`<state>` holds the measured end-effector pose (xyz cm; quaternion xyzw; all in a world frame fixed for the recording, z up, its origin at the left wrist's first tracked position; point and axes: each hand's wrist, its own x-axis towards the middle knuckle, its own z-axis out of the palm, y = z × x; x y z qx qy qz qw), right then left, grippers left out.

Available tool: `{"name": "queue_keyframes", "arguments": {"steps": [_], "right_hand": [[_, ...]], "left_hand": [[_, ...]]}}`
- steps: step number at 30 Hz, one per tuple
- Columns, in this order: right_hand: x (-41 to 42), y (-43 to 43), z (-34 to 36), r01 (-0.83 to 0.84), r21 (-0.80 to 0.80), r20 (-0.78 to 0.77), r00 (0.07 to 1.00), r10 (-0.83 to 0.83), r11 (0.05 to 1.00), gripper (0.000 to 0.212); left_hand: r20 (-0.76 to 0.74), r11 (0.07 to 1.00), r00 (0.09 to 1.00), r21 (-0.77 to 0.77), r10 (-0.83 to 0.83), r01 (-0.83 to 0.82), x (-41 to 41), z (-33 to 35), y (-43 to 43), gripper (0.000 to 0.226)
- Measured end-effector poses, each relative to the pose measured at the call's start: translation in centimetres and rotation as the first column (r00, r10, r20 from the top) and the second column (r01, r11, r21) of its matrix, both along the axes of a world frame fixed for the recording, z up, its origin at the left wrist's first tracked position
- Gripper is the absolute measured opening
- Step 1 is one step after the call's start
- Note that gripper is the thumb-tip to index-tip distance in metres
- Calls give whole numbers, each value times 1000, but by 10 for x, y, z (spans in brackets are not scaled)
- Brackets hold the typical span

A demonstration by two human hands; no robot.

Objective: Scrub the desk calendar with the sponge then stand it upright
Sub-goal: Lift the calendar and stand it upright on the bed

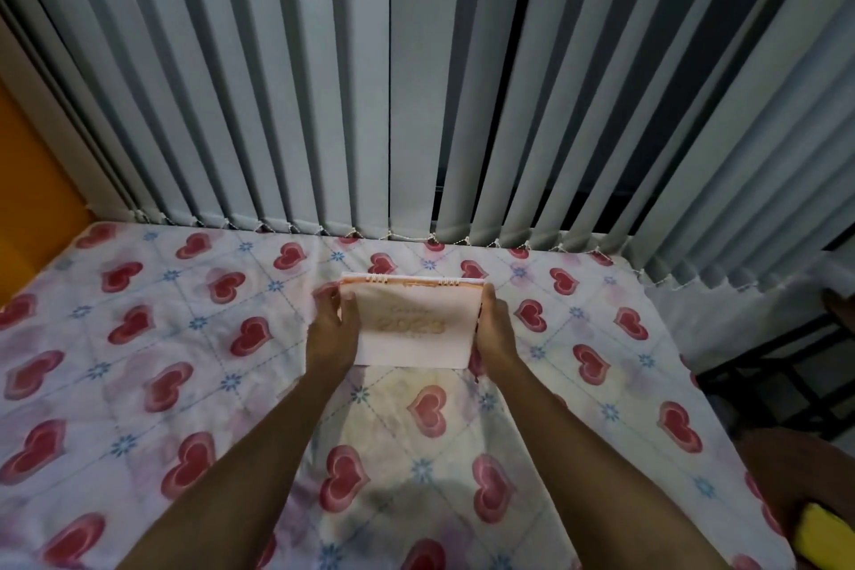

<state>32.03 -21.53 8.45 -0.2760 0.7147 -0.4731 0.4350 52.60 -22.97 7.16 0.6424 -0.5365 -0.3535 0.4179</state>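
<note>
Calendar (pixel 413 325) was held at both side edges, left hand (pixel 334 330) and right hand (pixel 494 329) each grasping it; standing was judged underway, sponge (pixel 828 529) idle at 4 o'clock.

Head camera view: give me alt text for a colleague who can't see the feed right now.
Both hands grip a pink 2023 desk calendar by its sides, left hand and right hand, on a heart-print cloth. Grey vertical blinds hang behind, and something yellow, perhaps the sponge, shows at the lower right edge.
</note>
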Motion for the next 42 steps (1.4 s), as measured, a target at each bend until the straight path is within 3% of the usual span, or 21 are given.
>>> {"name": "queue_keyframes", "arguments": {"steps": [2, 5, 6, 8, 10, 13, 16, 24, 34, 42], "right_hand": [[-1, 6, 4, -23, -110, -295, 955, -11, 994, 49], [-6, 11, 8, -281, -164, -769, 637, 56, 945, 54], [-7, 9, 8, -337, -105, -832, 545, 103, 936, 58], [-8, 7, 5, -373, -15, -856, 484, 181, 928, 60], [-7, 6, -2, -383, -27, -802, 560, 209, 923, 58], [-3, 7, -9, -378, -120, -676, 708, 203, 918, 56], [0, 6, -6, -337, -147, -604, 775, 185, 930, 54], [8, -8, 9, -277, -119, -614, 775, 148, 954, 52], [-3, -93, 51, -235, -172, -613, 786, 83, 957, 54], [-9, -150, 27, -218, -146, -586, 805, 93, 965, 55]], "left_hand": [[143, 996, 989, -90, 35, -22, -2, 3, 1, 50], [450, 960, 893, -249, -1, 127, -3, 9, -2, 59], [526, 952, 850, -250, -22, 179, -3, 9, -5, 60], [566, 962, 821, -182, -66, 204, -4, 7, -8, 60], [484, 984, 872, -111, -69, 140, -5, 6, -7, 59], [368, 989, 929, -124, -32, 83, -6, 6, -1, 53], [328, 989, 944, -125, -38, 83, -6, 7, -3, 52], [241, 998, 970, -58, -1, 15, -14, 19, -20, 47], [155, 986, 980, -83, -128, 142, -14, 56, -98, 49], [127, 981, 975, -52, -180, 188, -20, 41, -162, 53]]}}
